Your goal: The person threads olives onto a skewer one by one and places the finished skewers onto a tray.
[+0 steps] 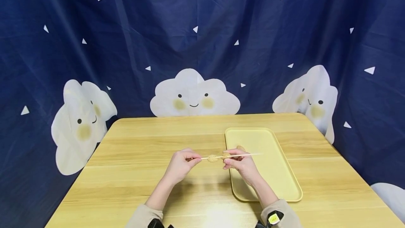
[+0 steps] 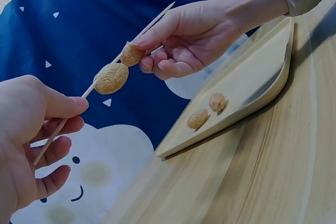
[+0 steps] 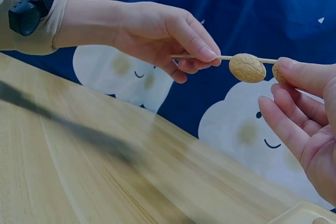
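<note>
My left hand (image 1: 181,164) pinches a thin wooden skewer (image 1: 202,158) near one end between thumb and fingers. A golden-brown, wrinkled food ball (image 2: 112,78) is threaded on the skewer, a short way from the left fingertips. Beside it, my right hand (image 1: 243,166) pinches a second, similar ball (image 2: 131,54) that sits on the stick; its fingers partly cover it. The skewer's pointed end extends past the right hand, above the tray. Both hands are raised over the table, as the right wrist view also shows.
A pale yellow tray (image 1: 269,140) lies on the wooden table (image 1: 142,143) under and beyond the right hand. Two more brown balls (image 2: 198,119) rest in it. A dark blue curtain (image 1: 190,45) with white clouds hangs behind the table.
</note>
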Demonstrator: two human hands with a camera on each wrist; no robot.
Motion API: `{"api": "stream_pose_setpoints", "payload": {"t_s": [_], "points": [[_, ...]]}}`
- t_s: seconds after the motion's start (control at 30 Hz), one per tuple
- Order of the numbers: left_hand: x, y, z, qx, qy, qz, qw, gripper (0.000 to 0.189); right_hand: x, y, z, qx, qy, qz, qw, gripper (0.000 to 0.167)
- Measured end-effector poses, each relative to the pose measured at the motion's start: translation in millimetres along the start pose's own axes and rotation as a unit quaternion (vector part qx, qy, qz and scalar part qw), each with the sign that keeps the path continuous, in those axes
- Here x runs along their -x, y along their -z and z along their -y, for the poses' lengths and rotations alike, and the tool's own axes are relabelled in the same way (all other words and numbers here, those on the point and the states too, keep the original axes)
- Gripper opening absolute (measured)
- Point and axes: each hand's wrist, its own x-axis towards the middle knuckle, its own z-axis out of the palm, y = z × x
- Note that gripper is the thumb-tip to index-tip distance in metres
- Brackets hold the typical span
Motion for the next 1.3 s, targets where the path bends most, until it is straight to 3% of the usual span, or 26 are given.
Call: {"api": "stream_pose_setpoints", "payload": {"t_s": [0.47, 0.7, 0.87, 1.07, 1.3], "points": [[-1.3, -1.9, -0.7, 0.034, 0.026, -0.009, 0.999, 0.003, -0.9, 1.4, 5.8, -0.015, 0.0, 0.027, 0.9995, 0.029], [-0.6, -5.5, -3.6, 0.07, 0.028, -0.02, 0.9969, 0.003, 2.1, 3.6, 11.1, 0.0, -0.012, 0.039, 0.9991, 0.032], [-1.1, -8.8, -3.9, 0.066, 0.021, -0.022, 0.9973, 0.003, 2.6, 10.1, 11.8, 0.017, -0.006, 0.04, 0.999, 0.028], [-1.1, -6.1, 0.0, 0.049, 0.011, -0.041, 0.9979, 0.004, 10.7, 32.5, 18.9, 0.115, -0.005, -0.041, 0.9925, 0.022], [1.8, 0.3, 4.0, 0.048, 0.003, -0.05, 0.9976, 0.004, 19.3, 61.9, 24.8, 0.224, -0.037, -0.129, 0.9653, 0.024]]}}
